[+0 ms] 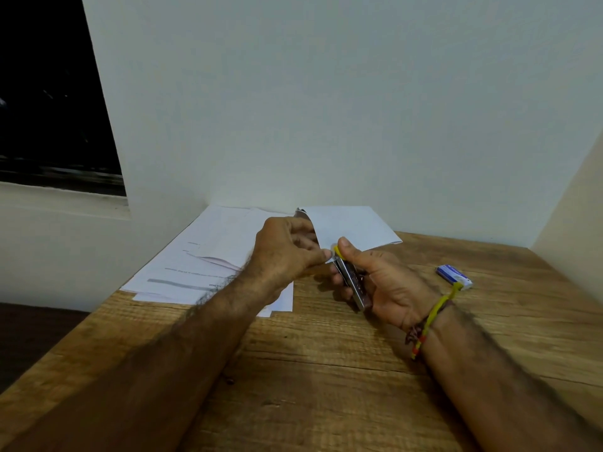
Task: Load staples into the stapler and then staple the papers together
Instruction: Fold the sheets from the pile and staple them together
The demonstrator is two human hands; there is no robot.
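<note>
Above one table (326, 370), right hand (388, 285) grips one stapler (350, 280); left hand (284, 256) pinches paper (346, 226).

nothing is reading clearly: dark printed lines are showing on the papers (199, 269) at nine o'clock, too blurred to make out, and the blue-and-white box (454, 275) at three o'clock is showing no legible print.
</note>
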